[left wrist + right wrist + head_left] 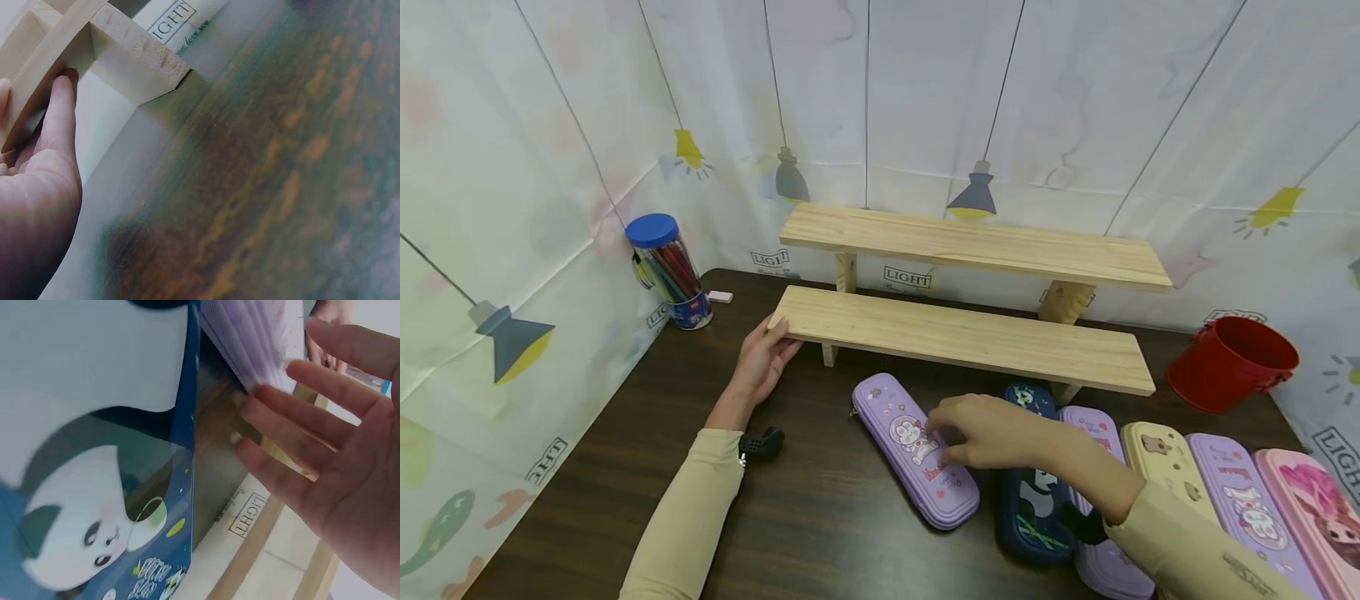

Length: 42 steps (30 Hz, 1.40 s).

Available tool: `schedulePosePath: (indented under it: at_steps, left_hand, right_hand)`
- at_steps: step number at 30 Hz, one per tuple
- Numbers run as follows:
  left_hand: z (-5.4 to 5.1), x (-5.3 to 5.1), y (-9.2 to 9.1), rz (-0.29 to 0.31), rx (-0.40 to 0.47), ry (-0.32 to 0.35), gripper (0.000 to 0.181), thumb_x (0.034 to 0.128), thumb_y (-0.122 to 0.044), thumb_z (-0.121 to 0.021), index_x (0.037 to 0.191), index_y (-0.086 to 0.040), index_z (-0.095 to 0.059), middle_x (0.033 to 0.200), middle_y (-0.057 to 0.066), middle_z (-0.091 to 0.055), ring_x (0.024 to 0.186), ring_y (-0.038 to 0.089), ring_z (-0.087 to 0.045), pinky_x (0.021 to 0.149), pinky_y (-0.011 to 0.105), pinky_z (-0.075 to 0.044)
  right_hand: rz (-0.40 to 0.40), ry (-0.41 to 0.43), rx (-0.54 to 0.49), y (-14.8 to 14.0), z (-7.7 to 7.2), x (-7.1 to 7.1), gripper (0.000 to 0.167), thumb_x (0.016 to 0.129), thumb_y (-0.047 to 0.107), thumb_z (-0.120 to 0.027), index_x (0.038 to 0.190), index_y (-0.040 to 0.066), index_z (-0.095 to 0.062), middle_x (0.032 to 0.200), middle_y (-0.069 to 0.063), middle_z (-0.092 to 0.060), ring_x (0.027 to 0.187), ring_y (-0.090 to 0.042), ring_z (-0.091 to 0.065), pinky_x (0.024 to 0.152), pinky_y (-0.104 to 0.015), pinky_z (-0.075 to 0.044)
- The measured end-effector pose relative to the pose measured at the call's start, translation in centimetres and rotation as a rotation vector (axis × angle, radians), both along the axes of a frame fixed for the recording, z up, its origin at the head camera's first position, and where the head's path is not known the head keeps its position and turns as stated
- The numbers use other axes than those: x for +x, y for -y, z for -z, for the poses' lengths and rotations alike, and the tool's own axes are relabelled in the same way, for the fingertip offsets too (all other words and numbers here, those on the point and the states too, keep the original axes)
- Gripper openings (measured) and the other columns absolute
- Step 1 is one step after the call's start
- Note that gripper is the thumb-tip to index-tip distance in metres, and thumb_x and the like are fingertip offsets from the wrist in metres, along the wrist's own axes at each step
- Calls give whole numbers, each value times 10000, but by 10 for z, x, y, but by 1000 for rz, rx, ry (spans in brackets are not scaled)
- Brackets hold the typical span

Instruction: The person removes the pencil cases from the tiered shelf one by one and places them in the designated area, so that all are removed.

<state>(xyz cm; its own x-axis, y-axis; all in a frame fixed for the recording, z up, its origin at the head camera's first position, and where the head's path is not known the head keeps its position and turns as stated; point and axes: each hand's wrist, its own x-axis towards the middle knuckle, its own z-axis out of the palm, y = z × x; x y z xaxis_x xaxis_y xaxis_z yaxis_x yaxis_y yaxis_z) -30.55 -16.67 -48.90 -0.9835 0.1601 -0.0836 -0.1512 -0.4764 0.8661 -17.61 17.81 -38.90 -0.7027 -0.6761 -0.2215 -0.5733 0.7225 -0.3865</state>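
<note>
My left hand grips the left end of the lower board of a two-tier wooden shelf. In the left wrist view a finger of the left hand lies along the underside of the board. Over a lilac zip pencil case with a cartoon figure, my right hand reaches with loosely bent fingers. The right wrist view shows the right hand spread, its fingertips at the lilac case's edge; whether they touch is unclear. Beside it lies a dark blue panda pencil case.
Further right lie another lilac case, a yellow case, a purple case and a pink case. A red bucket stands right of the shelf. A blue-lidded jar of pens and a small eraser-like block are at left.
</note>
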Motion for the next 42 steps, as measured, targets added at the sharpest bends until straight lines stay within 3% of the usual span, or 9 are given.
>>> schedulePosePath:
  at_steps: [3,7,11,14,17,24,29,36,42]
  left_hand:
    - [0,0,-1,5,7,4,601,1050,-238,-495,1582,-124,-238,1578,187,-317,1453,279,-377,1010,210,-520]
    - [0,1,-2,4,19,2,599,1050,-241,-494,1579,-121,-242,1568,190,-326,1451,281,-380,1009,211,-521]
    - [1,0,-4,7,17,-10,602,1050,-244,-494,1581,-119,-238,1572,187,-316,1451,278,-378,1021,212,-515]
    - [1,0,-5,13,6,-13,613,1050,-252,-493,1585,-122,-224,1583,180,-304,1457,273,-372,1039,218,-504]
    - [1,0,-5,9,-1,-18,624,1048,-256,-500,1587,-120,-218,1587,183,-296,1461,277,-365,1050,225,-497]
    - [2,1,-4,10,8,-24,633,1056,-240,-480,1595,-107,-174,1608,183,-255,1474,285,-343,1059,231,-490]
    - [2,2,-4,8,4,-21,650,1054,-247,-487,1597,-102,-160,1613,185,-240,1477,286,-336,1079,247,-474]
    - [2,0,-2,9,-3,-28,649,1049,-244,-497,1596,-112,-172,1614,180,-243,1479,292,-331,1055,224,-487]
    - [3,0,-1,3,0,-22,632,1051,-249,-492,1593,-124,-192,1607,172,-267,1475,287,-344,1043,218,-497]
  right_hand:
    - [14,-29,9,6,2,-5,410,885,260,-731,1282,185,-658,1331,-42,-610,1188,-221,-605,1012,-461,-539]
    - [-13,28,17,17,3,-11,569,888,287,-732,1425,233,-550,1578,-102,-375,1435,-327,-397,1153,-547,-400]
    - [-106,87,49,26,4,-16,679,869,267,-751,1488,300,-472,1677,-50,-163,1545,-341,-127,1240,-571,-225]
    - [-138,113,74,28,6,-18,716,853,234,-764,1495,320,-457,1689,-3,-113,1558,-324,-38,1255,-572,-164]
    - [-123,89,93,28,7,-18,700,857,237,-766,1485,330,-470,1688,2,-124,1556,-331,-58,1243,-587,-196]
    - [-59,-77,176,24,4,-13,644,849,319,-777,1444,318,-529,1639,-91,-282,1491,-376,-281,1119,-580,-415]
    - [27,-166,208,7,5,-13,666,790,433,-811,1394,272,-584,1583,-144,-364,1449,-401,-344,1085,-615,-429]
    - [140,-144,190,-22,9,-12,684,747,522,-817,1334,221,-636,1571,-162,-383,1461,-411,-323,1116,-617,-402]
    - [147,-138,186,-28,10,-9,693,759,531,-802,1351,218,-623,1577,-169,-374,1459,-425,-319,1107,-638,-398]
